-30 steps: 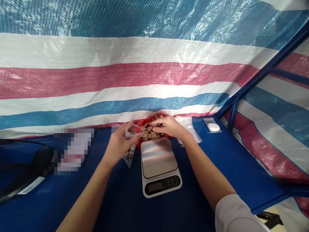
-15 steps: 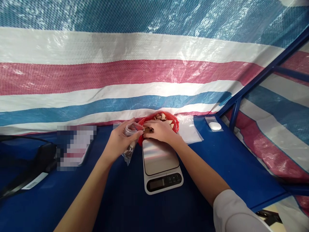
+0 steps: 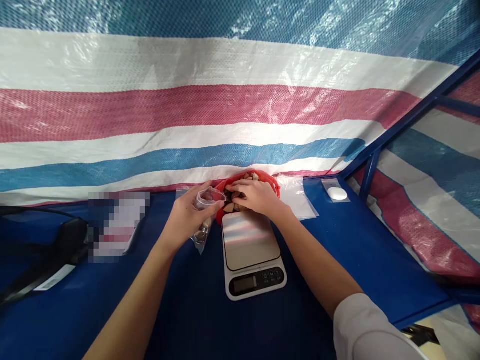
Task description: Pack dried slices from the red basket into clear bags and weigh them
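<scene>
My left hand (image 3: 183,217) is closed around the upper part of a clear plastic bag (image 3: 210,197), whose mouth gapes toward the right. Some brownish contents show low in this bag, below my fingers. To the right, a red plastic bag (image 3: 275,184) lies open, filled with brown and pale chunks (image 3: 229,207). My right hand (image 3: 251,196) is over these chunks with its fingers curled down among them; what the fingertips grip is hidden. Just in front of the red bag stands a white kitchen scale (image 3: 251,242) with a bare metal plate.
Flat clear plastic bags (image 3: 296,197) lie right of the red bag. Farther right, a white rounded object (image 3: 337,193) rests on a small clear bag. A pixelated item (image 3: 118,227) and a black strapped object (image 3: 63,245) are at left. Striped tarpaulin (image 3: 187,107) hangs behind the blue table (image 3: 360,255).
My right hand has shifted slightly right, away from the clear bag's mouth, uncovering more chunks. My left hand keeps its hold on the clear bag. The view has tilted slightly.
</scene>
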{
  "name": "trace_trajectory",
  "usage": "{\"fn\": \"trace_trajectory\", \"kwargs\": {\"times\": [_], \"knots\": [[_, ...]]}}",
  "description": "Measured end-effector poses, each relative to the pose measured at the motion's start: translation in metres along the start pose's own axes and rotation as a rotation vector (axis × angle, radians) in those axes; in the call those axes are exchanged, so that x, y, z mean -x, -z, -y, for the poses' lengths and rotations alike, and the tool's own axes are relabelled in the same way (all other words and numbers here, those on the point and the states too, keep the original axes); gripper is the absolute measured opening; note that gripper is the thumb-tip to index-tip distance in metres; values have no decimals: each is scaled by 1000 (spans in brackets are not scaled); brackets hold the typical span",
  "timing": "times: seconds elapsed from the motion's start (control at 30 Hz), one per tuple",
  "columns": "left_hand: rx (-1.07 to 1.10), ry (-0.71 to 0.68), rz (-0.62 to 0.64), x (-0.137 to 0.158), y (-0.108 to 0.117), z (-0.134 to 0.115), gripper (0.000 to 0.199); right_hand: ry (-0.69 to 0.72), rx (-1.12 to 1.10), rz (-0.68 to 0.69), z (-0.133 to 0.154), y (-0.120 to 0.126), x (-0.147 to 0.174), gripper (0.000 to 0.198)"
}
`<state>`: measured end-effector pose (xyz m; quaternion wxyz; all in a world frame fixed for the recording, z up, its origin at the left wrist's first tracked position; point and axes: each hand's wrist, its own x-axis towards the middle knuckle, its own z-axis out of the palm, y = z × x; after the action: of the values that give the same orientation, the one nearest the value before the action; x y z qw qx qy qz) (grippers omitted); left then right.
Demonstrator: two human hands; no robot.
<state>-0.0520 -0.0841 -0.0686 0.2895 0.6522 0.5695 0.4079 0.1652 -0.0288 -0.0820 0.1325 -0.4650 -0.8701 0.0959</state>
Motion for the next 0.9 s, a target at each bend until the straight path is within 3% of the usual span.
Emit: {"fn": "trace_trajectory", "kwargs": {"times": [0.17,0.33,0.9], "knots": [[7,16,4,0,-1,1,76,-65,27,78,-8,10,2,34],[10,18,2,1,-1,2,75,11,1,150,-12,17,6,22],[13,10,28,2,-4,4,77,-24,185,178,-5,15,4,29]]}}
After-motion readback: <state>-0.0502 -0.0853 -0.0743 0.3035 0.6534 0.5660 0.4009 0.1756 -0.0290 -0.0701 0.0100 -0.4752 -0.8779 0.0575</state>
